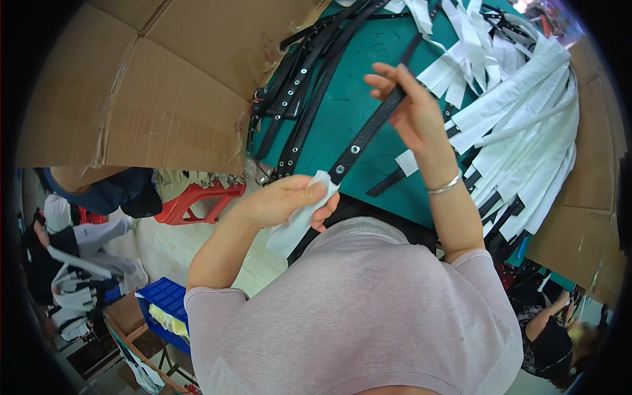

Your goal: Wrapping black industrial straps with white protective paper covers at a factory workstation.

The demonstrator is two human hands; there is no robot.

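A black belt (367,135) with silver eyelets runs slantwise between my hands. My left hand (289,201) is closed around its lower part, pinching a white wrapper strip (304,220) with thumb and fingers; the belt's dark lower end shows beside the wrapper. Farther up, my right hand (415,108) has the belt across its palm, the thumb against it and the other fingers loosely curled. Beyond the right hand the belt's upper part reaches toward the back of the green table (355,79).
Black eyelet belts (306,79) lie at the table's left side. White-wrapped belts (526,131) are heaped on the right. Cardboard (178,79) walls off the left, with another cardboard panel (579,224) at right. A red stool (197,204) and blue crate (164,303) stand lower left; other people are nearby.
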